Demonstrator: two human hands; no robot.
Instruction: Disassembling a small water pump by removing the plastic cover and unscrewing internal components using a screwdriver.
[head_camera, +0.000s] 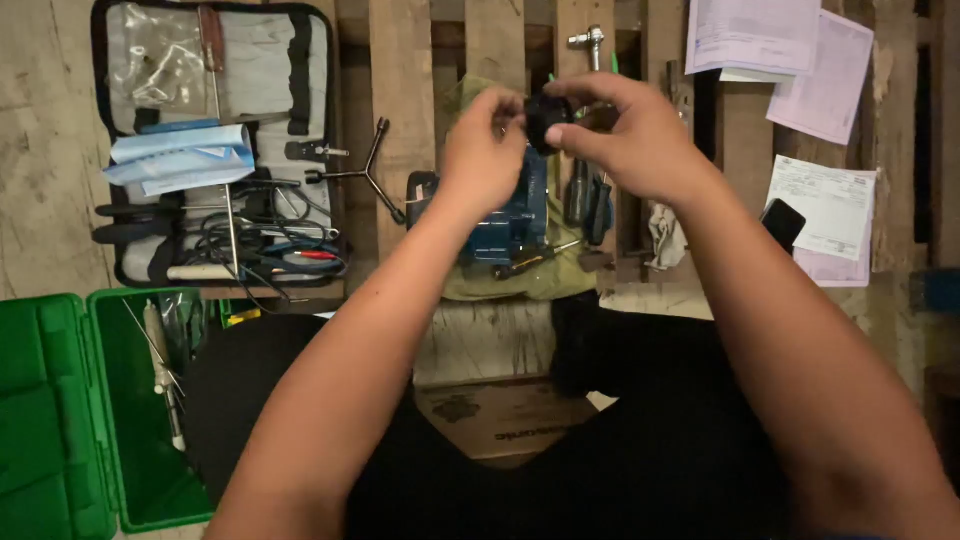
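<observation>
Off to my left lie an open grey-and-black fabric tool roll (215, 150) and a green plastic case (60, 410). At centre my left hand (485, 150) has its fingers pinched shut on the near edge of a small round black plastic part (547, 120), held in the air above the blue power tool (510, 215) on the wooden slat floor (400, 120). My right hand (635, 135) closes over the part from the far side, so I judge it best to brace with the left and turn gently with the right.

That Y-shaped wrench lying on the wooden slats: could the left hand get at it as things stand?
Probably yes. The Y-shaped wrench lies uncovered beside the left hand, but that hand is gripping the small black part with the right hand.
</observation>
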